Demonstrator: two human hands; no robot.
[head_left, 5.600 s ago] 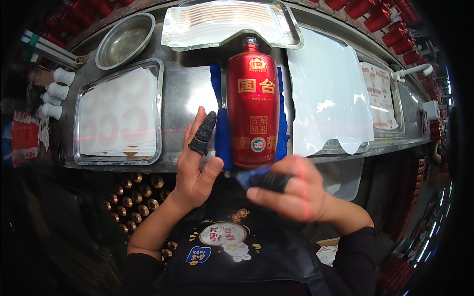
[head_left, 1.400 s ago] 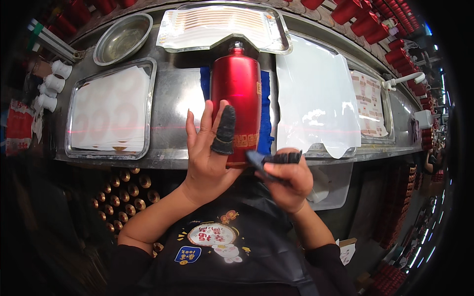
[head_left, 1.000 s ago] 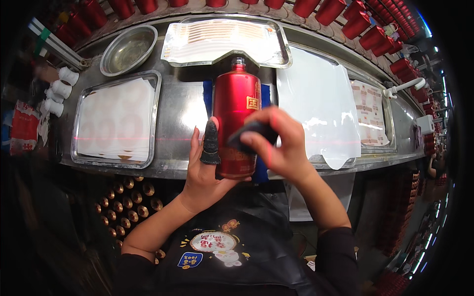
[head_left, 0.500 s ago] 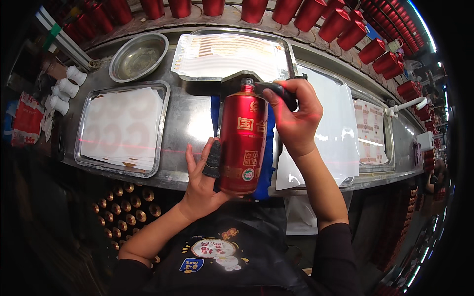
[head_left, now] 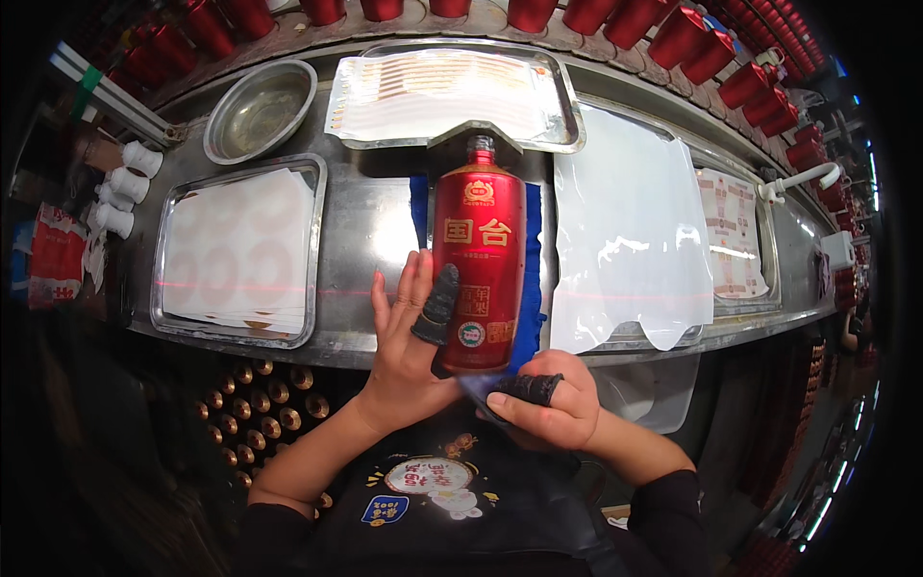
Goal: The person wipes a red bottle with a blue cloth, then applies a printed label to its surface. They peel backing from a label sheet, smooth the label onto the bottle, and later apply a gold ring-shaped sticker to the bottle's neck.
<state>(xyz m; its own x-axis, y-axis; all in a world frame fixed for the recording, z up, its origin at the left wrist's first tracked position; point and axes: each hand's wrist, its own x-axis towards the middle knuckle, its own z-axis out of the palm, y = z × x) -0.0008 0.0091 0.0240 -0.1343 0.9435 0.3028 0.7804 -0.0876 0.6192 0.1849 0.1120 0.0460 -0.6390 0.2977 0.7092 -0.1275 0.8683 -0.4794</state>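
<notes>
Between the two hands, in the head view, lies a glossy red bottle with gold lettering and a short clear neck, its base toward the palms and its neck pointing away from them. The left hand is spread along the lower left side; its forefinger, in a black ridged rubber sleeve, lies over the bottle's edge, while the thumb reaches toward the base, its tip hard to make out. The right hand pinches a thin, dark blue-black flat piece between thumb and a black-sleeved finger, just below the base; motion blur hides whether its edge touches.

Beneath the bottle, beyond the right hand's fingers, shows a blue cloth. Left of the left hand sits a shallow metal tray of white sheets; up and right of the right hand lie smooth white sheets.

The bottle looks rigid and slick, probably glass, so it should be heavyish, breakable and inclined to roll on its rounded sides. The lower body, cupped from the side with the thumb behind the base, seems the surest hold; the narrow neck offers a second.
</notes>
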